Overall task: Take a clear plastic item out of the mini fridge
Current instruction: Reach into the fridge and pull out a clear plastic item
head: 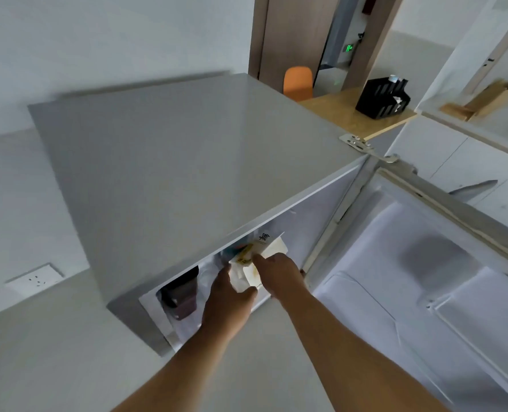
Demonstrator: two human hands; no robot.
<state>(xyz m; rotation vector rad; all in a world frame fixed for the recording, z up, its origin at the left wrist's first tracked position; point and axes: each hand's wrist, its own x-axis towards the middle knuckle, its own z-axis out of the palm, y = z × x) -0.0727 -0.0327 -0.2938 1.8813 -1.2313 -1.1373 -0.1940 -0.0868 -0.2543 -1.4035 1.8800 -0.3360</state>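
Observation:
The grey mini fridge [169, 162] stands below me with its door [425, 278] swung open to the right. At the mouth of the fridge both hands hold a clear plastic package [248, 273] with pale contents and a white and yellow label. My left hand [227, 301] grips it from below and the left. My right hand [279, 272] grips it from the right, fingers on top. The far part of the package lies under the fridge's top edge.
A dark cup [181, 295] sits inside the fridge to the left of the package. A wall socket [35, 278] is low on the left wall. Behind the fridge are a wooden desk [353, 117] with a black organiser [382, 98] and an orange chair [298, 81].

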